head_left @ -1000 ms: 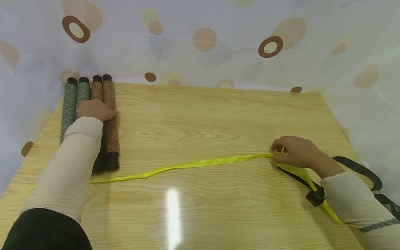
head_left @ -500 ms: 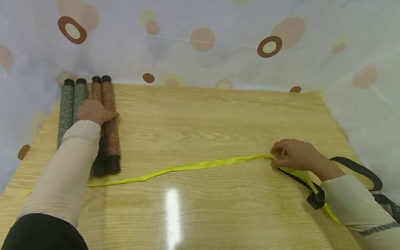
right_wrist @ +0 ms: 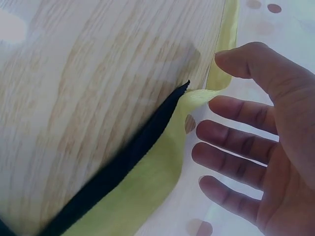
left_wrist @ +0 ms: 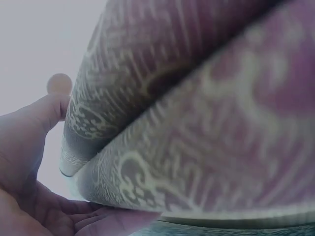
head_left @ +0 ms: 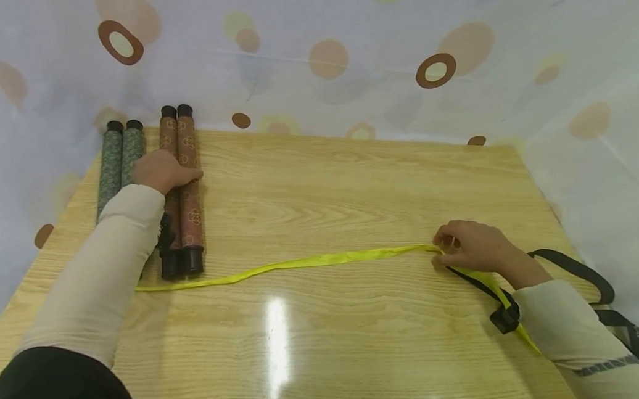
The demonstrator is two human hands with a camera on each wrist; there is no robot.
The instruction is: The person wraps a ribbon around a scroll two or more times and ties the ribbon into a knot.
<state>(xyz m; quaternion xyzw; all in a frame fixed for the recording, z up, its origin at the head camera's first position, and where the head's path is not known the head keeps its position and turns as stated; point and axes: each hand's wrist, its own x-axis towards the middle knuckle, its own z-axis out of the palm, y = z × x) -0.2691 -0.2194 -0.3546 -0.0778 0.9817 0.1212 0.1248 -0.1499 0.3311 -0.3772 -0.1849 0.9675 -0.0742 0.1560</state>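
Note:
My left hand [head_left: 162, 171] grips a pair of brown patterned scrolls [head_left: 190, 202] with black end knobs, its thumb along the right one. Seen from the left wrist, the two brown scrolls [left_wrist: 162, 162] lie side by side between thumb and fingers. Two green scrolls [head_left: 110, 168] rest to their left, partly hidden by my forearm. At the right, my right hand [head_left: 475, 247] pinches a yellow ribbon [head_left: 324, 260] between thumb and index finger; the other fingers are spread in the right wrist view. The ribbon stretches left across the table, below the scrolls' near ends.
A black strap [head_left: 575, 268] loops on the right side of the table [head_left: 325, 199], and a small black block [head_left: 505, 320] sits by my right sleeve. A white cloth [head_left: 285, 29] with brown spots hangs behind and beside the table.
My left hand has shifted right with the two brown scrolls, opening a gap from the green ones. The right hand stays almost still on the ribbon.

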